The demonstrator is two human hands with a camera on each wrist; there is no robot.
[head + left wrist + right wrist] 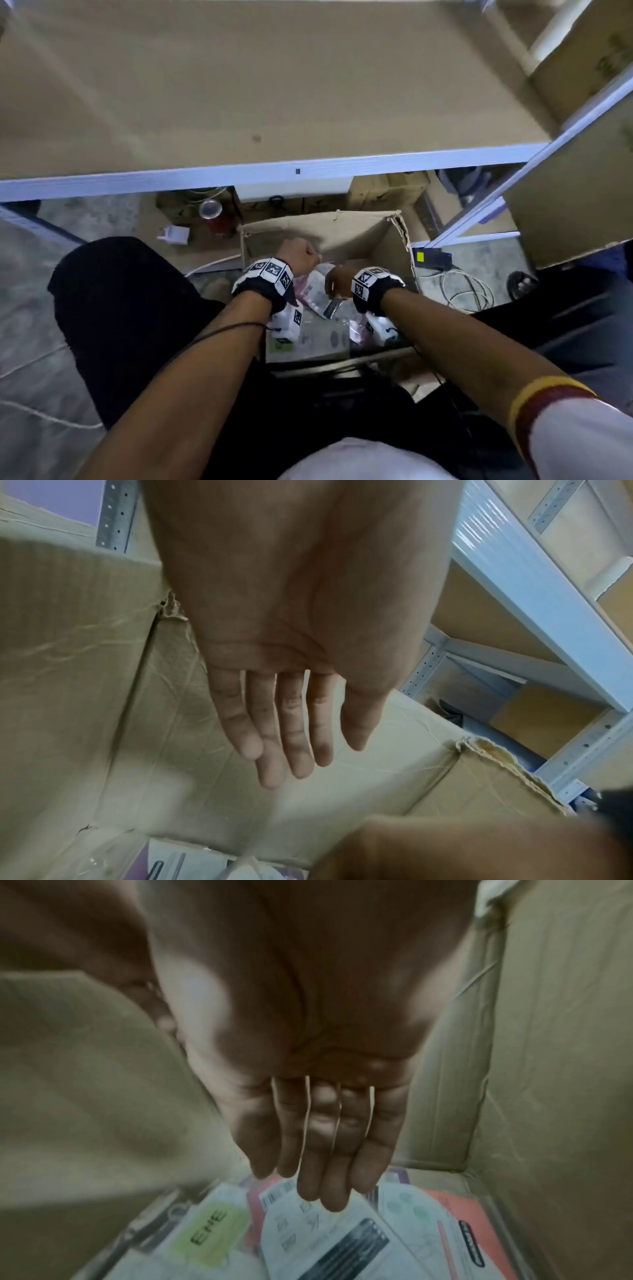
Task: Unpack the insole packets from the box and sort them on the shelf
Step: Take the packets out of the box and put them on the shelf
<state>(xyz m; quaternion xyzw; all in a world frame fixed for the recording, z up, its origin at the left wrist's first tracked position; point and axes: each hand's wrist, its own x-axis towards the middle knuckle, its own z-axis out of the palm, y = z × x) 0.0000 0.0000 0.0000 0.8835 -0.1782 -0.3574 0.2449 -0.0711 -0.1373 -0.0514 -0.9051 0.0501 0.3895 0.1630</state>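
Head: bare shelf [239, 85] above open box [329, 229] on floor, both hands inside | Left wrist: left hand [291, 647] fingers straight, holding nothing | Right wrist: right hand [308, 1042] fingers extended above packets [325, 1242] on box bottom

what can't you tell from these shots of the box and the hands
- Packet count: in the head view both hands, left hand and right hand, and the wrist cameras cover much of the packets.
- Packet print: right wrist view, blurred and dim.
- Box bottom: left wrist view, cut off by the lower edge.
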